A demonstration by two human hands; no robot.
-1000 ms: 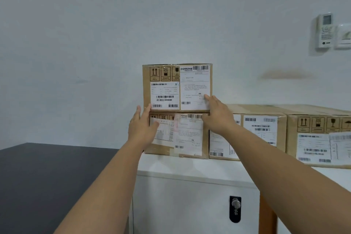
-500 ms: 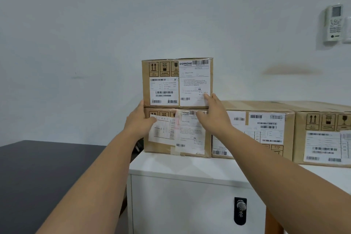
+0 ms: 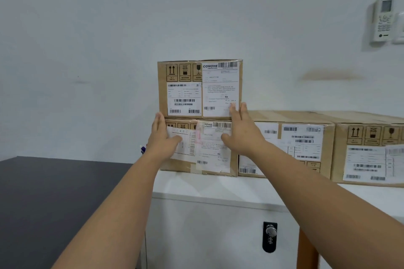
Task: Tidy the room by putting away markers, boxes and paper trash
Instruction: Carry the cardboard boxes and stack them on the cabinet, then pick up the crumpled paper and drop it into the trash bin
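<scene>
two brown cardboard shipping boxes stacked at the left end of a white cabinet top [image 3: 218, 190]. upper cardboard box with white labels [image 3: 200, 88] sits squarely on the lower cardboard box with a peeling white label [image 3: 209, 155], front faces roughly flush. left hand [image 3: 161, 137] has fingers straight and pointing up, laid flat against the left part of the lower box's front, fingertips at the seam between the two boxes. right hand [image 3: 242, 132] also flat and extended, palm over the lower box's right edge, fingertips touching the bottom right corner of the upper box. neither hand is gripping anything; both are spread flat. to the right, touching the stack, a second brown labelled box [image 3: 288, 144], then a third brown box [image 3: 369, 150] in the same row. dark grey tabletop [image 3: 54, 192] left of the cabinet. black lock knob [image 3: 270, 237] on the cabinet front. white remote control [image 3: 383, 19] mounted on the wall at upper right.
</scene>
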